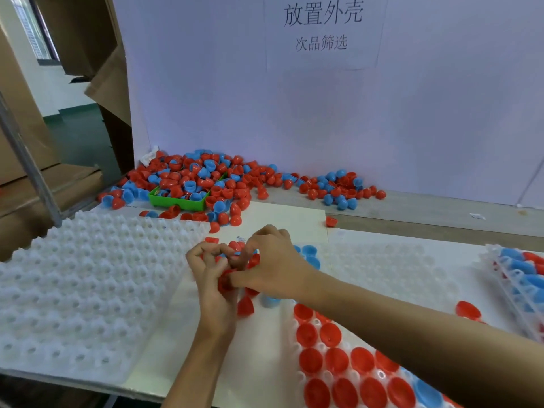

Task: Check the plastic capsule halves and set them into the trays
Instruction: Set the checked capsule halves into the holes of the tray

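Observation:
My left hand and my right hand meet over a small heap of red and blue capsule halves in the middle of the table. Both hands have curled fingers pinching red halves between them. A red half sits between the left palm and the right thumb. A clear tray at the near right holds rows of red halves and some blue ones. A white dimpled tray lies empty at the left.
A big pile of red and blue halves lies at the back around a green bin. Another clear tray lies at right, with a stacked filled tray at the far right edge. A white board with printed characters stands behind.

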